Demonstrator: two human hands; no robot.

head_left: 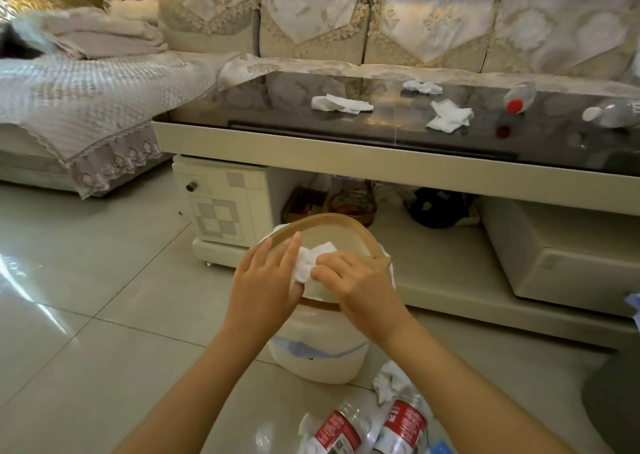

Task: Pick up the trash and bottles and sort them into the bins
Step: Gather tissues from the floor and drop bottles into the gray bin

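White tissue sits bunched between my two hands, right over the mouth of the bin. My right hand has its fingers curled down onto the tissue, pinching its near edge against the bin's top. My left hand lies with its fingers nearly straight, spread along the tissue's left side and touching it rather than closing round it. Both forearms reach in from below.

Under the hands, the bin is a pale round tub with a tan rim and a light liner; it stands on the tiled floor. Nearer to me than the grip, low in view, two clear bottles with red labels lie side by side on the floor, and a crumpled tissue lies just beyond them, beside the foot of the bin.

Beyond the grip stands a low table with a dark glossy top. On it I see three more crumpled tissues: one up and ahead of the hands, one further right, one at the far edge. Off to the far right of them lie a bottle with a red cap and a bottle with a white cap, both on their sides. A sofa with lace covers runs behind the table.
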